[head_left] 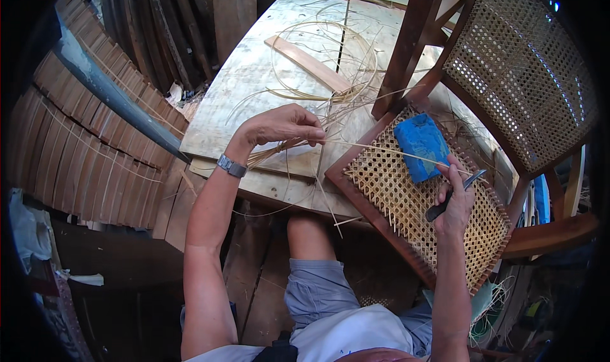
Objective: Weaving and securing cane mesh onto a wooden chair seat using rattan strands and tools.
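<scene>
My left hand pinches a thin, pale cane strand, which stretches across to my right hand. That hand grips a black-handled metal tool, its fingertips at the strand. Both are over or beside a wooden chair's woven cane seat, where a blue block with a worn surface rests. Loose strands lie beneath and around my left wrist. The chair's woven backrest rises at the upper right. Exactly how my right fingertips meet the strand is hard to make out.
A pale wooden worktop holds coiled cane and a flat wood strip. Stacked wooden pieces and a grey pole are at left. Dark boards lean behind. My knee is below the worktop's edge.
</scene>
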The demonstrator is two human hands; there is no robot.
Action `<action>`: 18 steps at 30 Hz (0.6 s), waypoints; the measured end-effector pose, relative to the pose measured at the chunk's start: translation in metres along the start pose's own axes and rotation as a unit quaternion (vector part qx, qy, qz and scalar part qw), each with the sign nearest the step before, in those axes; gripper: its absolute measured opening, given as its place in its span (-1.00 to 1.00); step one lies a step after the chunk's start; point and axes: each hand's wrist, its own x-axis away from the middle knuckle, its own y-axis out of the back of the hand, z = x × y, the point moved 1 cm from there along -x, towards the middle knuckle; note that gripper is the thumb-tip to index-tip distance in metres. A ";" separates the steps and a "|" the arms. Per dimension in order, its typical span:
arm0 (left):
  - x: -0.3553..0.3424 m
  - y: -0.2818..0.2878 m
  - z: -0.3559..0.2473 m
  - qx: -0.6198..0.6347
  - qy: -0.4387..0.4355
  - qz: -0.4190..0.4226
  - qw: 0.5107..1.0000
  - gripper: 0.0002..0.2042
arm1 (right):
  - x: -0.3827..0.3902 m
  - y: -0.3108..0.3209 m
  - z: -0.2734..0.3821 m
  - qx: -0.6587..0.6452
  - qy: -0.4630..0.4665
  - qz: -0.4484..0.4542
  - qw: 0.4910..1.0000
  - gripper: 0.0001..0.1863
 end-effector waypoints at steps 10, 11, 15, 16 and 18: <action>-0.017 0.108 0.094 0.008 -0.015 -0.437 0.900 -0.63 | 0.072 0.040 0.034 0.407 0.032 0.242 0.881 -0.63; -0.007 0.135 0.115 -0.047 0.020 -0.457 0.888 -0.59 | 0.078 0.048 0.035 0.385 0.046 0.266 0.883 -0.63; -0.055 0.117 0.131 -0.198 0.092 -0.286 0.933 -0.49 | 0.115 0.129 0.046 0.363 0.072 0.180 0.911 -0.62; -0.062 0.105 0.129 -0.183 0.102 -0.264 0.941 -0.46 | 0.124 0.154 0.047 0.382 0.104 0.131 0.909 -0.64; -0.062 0.077 0.108 -0.211 0.026 -0.276 0.937 -0.45 | 0.145 0.200 0.064 0.393 0.056 0.028 0.917 -0.66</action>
